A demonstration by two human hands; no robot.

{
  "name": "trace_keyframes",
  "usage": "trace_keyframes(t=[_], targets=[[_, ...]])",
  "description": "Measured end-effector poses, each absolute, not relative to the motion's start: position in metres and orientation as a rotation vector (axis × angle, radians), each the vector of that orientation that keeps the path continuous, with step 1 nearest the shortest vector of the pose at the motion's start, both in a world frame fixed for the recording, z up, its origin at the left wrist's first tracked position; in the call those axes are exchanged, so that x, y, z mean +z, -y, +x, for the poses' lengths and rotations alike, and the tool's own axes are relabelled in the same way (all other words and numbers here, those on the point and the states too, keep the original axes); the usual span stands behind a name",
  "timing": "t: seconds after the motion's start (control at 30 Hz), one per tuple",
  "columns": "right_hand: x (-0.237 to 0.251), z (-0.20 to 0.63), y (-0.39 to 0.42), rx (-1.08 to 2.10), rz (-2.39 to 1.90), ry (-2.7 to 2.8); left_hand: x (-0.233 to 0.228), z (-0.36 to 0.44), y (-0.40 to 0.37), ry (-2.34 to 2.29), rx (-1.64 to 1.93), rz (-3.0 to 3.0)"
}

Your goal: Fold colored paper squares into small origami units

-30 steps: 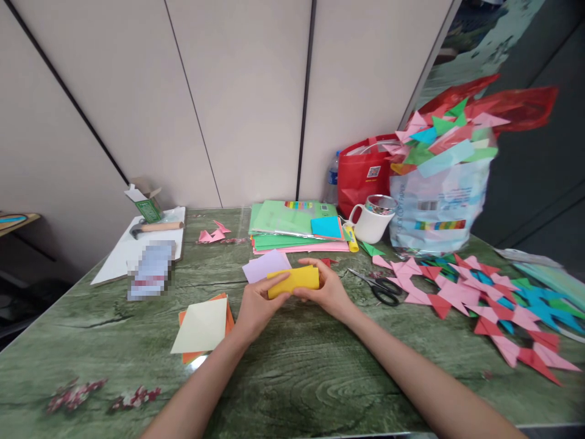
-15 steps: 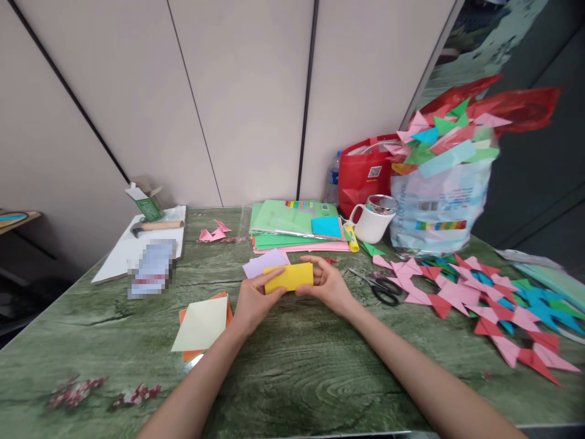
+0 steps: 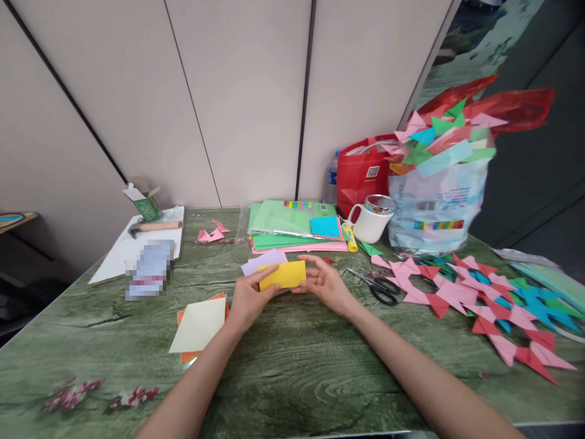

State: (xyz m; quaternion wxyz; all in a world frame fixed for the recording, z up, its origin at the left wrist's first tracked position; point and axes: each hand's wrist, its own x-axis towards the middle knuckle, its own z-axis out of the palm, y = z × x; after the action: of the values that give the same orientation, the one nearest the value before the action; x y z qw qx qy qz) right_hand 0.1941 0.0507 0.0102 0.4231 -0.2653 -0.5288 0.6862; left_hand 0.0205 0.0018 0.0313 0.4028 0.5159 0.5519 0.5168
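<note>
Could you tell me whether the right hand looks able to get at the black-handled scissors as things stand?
Probably yes: the scissors lie on bare table just right of the right hand, with nothing between, though that hand shares the folded yellow paper with the left hand.

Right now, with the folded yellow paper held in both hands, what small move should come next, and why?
Probably press the crease flat: the yellow paper looks folded in half, pinched by the left hand and right hand just above the table.

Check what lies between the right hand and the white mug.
Head view: a small red paper scrap past the right hand, then green tabletop, a yellow glue stick and green folded triangle by the white mug.
</note>
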Motion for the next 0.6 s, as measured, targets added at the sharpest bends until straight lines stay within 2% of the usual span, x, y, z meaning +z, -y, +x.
trace_keyframes(t=[0.23, 0.5, 0.6], targets=[[0.006, 0.192, -0.049, 1.596, -0.669, 1.407, 0.023, 0.02, -0.005, -1.379, 1.311, 1.315], [-0.002, 0.188, -0.039, 1.228, -0.88, 1.638, 0.009, 0.031, -0.001, -1.241, 1.291, 1.474], [-0.003, 0.187, -0.039, 1.2, -0.902, 1.651, 0.009, 0.032, 0.0, -1.229, 1.285, 1.49]])
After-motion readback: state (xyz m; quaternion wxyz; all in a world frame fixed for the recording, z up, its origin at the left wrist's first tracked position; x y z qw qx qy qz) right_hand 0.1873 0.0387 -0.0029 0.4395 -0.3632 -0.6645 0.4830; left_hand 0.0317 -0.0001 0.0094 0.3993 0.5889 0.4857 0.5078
